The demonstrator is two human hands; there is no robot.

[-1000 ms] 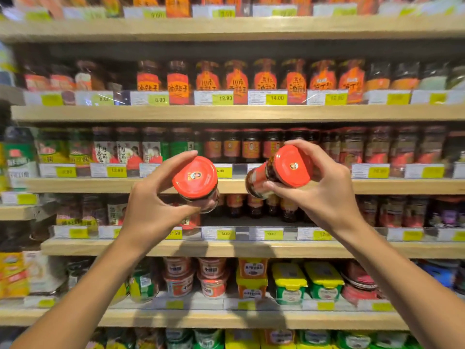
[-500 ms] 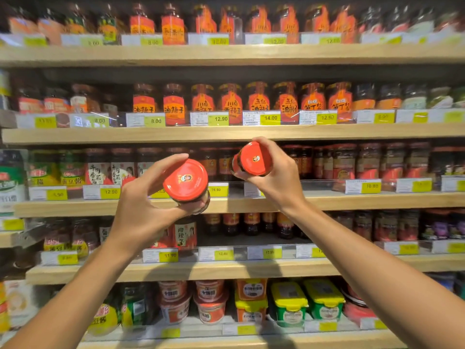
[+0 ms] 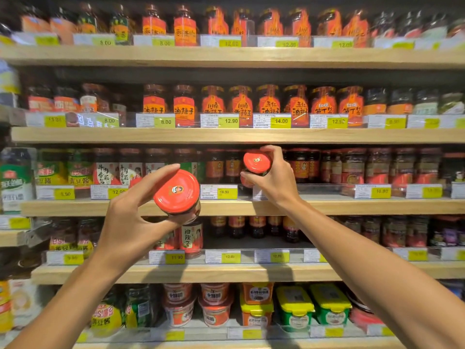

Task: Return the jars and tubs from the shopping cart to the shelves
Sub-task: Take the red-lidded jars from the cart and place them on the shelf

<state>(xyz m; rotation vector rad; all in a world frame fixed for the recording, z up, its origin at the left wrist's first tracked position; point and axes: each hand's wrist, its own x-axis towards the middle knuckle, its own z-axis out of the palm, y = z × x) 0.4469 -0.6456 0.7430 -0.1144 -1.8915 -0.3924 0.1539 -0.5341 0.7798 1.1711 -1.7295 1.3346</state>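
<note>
Our right hand (image 3: 273,177) grips a red-lidded jar (image 3: 257,162) inside the middle shelf (image 3: 352,206) among the dark jars. Our left hand (image 3: 130,222) clasps a second jar (image 3: 177,192) in front of that shelf's edge.

Two glass jars with glossy red lids (image 3: 176,191) (image 3: 257,161), each bearing a small, possibly portrait, emblem; pale wooden shelves (image 3: 226,135) carry yellow-and-white price tags (image 3: 227,192).

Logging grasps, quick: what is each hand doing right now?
Left hand: holding a red-lidded jar.
Right hand: holding another red-lidded jar at the shelf.
</note>
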